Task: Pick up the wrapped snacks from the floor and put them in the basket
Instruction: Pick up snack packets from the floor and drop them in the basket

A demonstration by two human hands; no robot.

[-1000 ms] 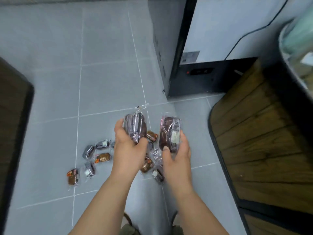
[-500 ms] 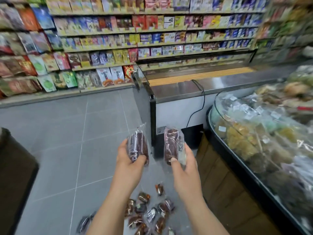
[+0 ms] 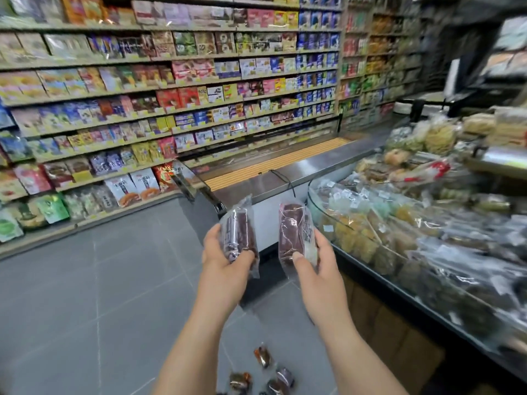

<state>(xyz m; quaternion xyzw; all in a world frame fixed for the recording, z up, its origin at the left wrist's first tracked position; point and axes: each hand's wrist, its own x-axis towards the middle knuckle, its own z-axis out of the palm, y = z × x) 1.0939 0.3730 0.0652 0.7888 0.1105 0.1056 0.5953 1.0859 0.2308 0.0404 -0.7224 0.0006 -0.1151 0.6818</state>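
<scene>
Fingers of left hand [image 3: 223,262] round first snack [image 3: 238,232], of right hand [image 3: 317,266] round second snack [image 3: 293,229]; loose snacks [image 3: 263,357] on floor [image 3: 85,309] below fingers; basket [image 3: 321,205] rightward, shelves [image 3: 171,109] beyond.

Left snack [image 3: 238,235] and right snack [image 3: 293,232] — dark reddish-brown bars in clear film — are held roughly upright, side by side but apart, in the left hand [image 3: 225,269] and right hand [image 3: 316,269]. Smaller wrapped snacks [image 3: 262,356] lie clustered on the grey floor [image 3: 85,309] below.

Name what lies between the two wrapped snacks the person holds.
Nothing, in the head view: the left snack and right snack stand apart, with only a white cabinet front behind the gap.
</scene>
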